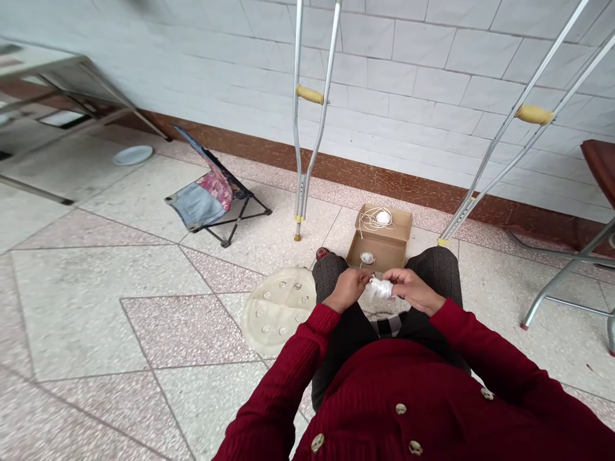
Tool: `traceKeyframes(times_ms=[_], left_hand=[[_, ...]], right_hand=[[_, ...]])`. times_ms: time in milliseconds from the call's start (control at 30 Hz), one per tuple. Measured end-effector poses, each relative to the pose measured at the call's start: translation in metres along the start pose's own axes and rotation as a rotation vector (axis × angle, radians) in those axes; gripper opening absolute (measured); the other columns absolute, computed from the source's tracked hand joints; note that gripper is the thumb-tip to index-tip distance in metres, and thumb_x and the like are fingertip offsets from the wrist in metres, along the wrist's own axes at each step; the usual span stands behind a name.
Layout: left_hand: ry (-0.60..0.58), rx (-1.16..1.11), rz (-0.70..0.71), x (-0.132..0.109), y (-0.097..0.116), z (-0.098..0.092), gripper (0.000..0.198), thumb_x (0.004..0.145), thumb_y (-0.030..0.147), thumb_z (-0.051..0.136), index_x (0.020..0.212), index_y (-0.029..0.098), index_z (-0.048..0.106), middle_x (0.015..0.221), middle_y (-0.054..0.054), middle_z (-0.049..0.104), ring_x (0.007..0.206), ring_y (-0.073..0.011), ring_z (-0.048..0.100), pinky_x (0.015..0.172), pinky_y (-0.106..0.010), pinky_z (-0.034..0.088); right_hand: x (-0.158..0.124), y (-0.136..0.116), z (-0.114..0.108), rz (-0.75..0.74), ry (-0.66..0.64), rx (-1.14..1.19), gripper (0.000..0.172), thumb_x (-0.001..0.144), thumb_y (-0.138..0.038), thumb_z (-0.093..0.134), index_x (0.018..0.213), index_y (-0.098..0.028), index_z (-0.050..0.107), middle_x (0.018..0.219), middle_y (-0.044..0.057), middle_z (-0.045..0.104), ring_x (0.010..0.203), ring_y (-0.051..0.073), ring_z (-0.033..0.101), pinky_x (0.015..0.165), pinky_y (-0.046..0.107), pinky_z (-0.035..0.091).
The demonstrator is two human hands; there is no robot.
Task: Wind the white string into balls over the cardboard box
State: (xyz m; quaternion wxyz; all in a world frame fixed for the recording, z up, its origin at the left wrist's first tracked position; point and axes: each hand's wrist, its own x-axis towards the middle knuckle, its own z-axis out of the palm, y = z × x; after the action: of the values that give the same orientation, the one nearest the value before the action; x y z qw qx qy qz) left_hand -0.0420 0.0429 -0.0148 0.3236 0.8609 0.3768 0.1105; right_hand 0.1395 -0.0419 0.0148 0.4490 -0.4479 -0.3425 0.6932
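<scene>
i have the right hand (pixel 416 290) clamped on a soft, bunched white bundle of stringy material (pixel 382 289), at its right end. the left hand (pixel 353 286) meets the bundle's left end with fingertips drawn together; i cannot tell whether that grip pinches any of it. the bundle sits between both hands, above the gap between the knees. just past the knees, an open brown cardboard box (pixel 393 255) rests on the speckled floor (pixel 81 275); i see a white ball of cord (pixel 383 218) with loose loops toward its far side and a smaller white coil (pixel 368 258) nearer. beside the left knee lies a round cream mat (pixel 288 301). farther out stand a blue-and-floral cloth folding chair (pixel 196 202) and two silver metal crutches (pixel 301 192) with yellow handles.
</scene>
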Motion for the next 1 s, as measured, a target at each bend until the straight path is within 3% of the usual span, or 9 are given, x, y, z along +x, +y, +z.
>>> traceKeyframes(times_ms=[67,167,300,400,600,700,767,833,1000], left_hand=[[0.004,0.068,0.032,0.011,0.004,-0.009,0.023,0.090,0.020,0.048,0.088,0.018,0.071,0.081,-0.004,0.071,0.073,-0.0154,0.063,0.065,-0.021,0.039],[0.033,0.202,0.114,0.025,0.022,-0.025,0.023,0.091,0.022,0.048,0.089,0.018,0.071,0.083,-0.007,0.071,0.076,-0.0176,0.064,0.067,-0.024,0.039],[0.088,0.336,0.216,0.026,0.050,-0.034,0.028,0.093,0.027,0.045,0.083,0.016,0.069,0.075,-0.008,0.069,0.071,-0.0191,0.062,0.067,-0.026,0.039],[0.131,0.266,0.208,0.015,0.056,-0.027,0.028,0.094,0.029,0.044,0.088,0.017,0.068,0.077,-0.006,0.068,0.070,-0.0172,0.061,0.065,-0.025,0.038],[0.014,0.004,0.081,-0.006,0.020,-0.007,0.029,0.094,0.024,0.046,0.075,0.016,0.067,0.070,-0.002,0.067,0.065,-0.0122,0.059,0.062,-0.020,0.037],[-0.001,0.046,0.098,0.000,0.008,-0.007,0.025,0.092,0.022,0.049,0.078,0.016,0.069,0.072,-0.003,0.068,0.068,-0.0134,0.060,0.063,-0.021,0.038],[0.024,0.103,0.160,0.010,0.009,-0.014,0.022,0.092,0.023,0.051,0.081,0.017,0.070,0.075,-0.003,0.068,0.074,-0.0152,0.061,0.069,-0.023,0.040],[0.078,0.168,0.218,0.020,0.016,-0.023,0.021,0.091,0.023,0.052,0.083,0.017,0.070,0.075,-0.004,0.068,0.076,-0.0169,0.061,0.074,-0.026,0.041],[0.181,0.230,0.278,0.025,0.046,-0.035,0.022,0.092,0.024,0.049,0.087,0.017,0.069,0.077,-0.006,0.068,0.078,-0.0184,0.060,0.080,-0.030,0.042]], right_hand=[[0.000,0.009,-0.004,0.079,-0.028,-0.098,0.021,0.056,-0.016,0.073,0.076,-0.015,0.067,0.060,-0.002,0.064,0.048,0.009,0.052,0.048,0.021,0.042],[0.015,0.018,-0.015,0.086,0.141,-0.172,0.018,0.053,-0.017,0.071,0.070,-0.014,0.064,0.052,-0.002,0.061,0.042,0.010,0.050,0.044,0.021,0.039],[0.043,0.009,-0.024,-0.114,0.456,-0.080,0.017,0.054,-0.021,0.071,0.067,-0.016,0.062,0.053,-0.003,0.060,0.046,0.009,0.050,0.046,0.021,0.039],[0.052,-0.008,-0.018,-0.250,0.524,0.036,0.018,0.056,-0.021,0.071,0.073,-0.017,0.064,0.064,-0.002,0.063,0.052,0.009,0.052,0.051,0.021,0.042],[0.019,-0.022,-0.005,-0.119,0.175,0.218,0.021,0.059,-0.016,0.070,0.080,-0.018,0.067,0.070,-0.002,0.063,0.054,0.008,0.052,0.048,0.019,0.041],[0.001,-0.010,-0.005,0.086,-0.071,0.050,0.023,0.056,-0.014,0.069,0.079,-0.015,0.068,0.064,-0.001,0.063,0.047,0.007,0.050,0.043,0.019,0.039],[-0.002,0.000,-0.008,0.192,-0.137,-0.093,0.020,0.054,-0.014,0.069,0.075,-0.013,0.067,0.060,-0.001,0.063,0.045,0.009,0.051,0.041,0.019,0.039],[0.003,0.008,-0.013,0.199,-0.013,-0.191,0.017,0.053,-0.015,0.068,0.069,-0.014,0.065,0.052,-0.002,0.061,0.042,0.009,0.051,0.039,0.019,0.038],[0.034,0.006,-0.029,0.003,0.427,-0.177,0.011,0.051,-0.017,0.066,0.061,-0.016,0.059,0.046,-0.004,0.057,0.038,0.009,0.047,0.039,0.021,0.038]])
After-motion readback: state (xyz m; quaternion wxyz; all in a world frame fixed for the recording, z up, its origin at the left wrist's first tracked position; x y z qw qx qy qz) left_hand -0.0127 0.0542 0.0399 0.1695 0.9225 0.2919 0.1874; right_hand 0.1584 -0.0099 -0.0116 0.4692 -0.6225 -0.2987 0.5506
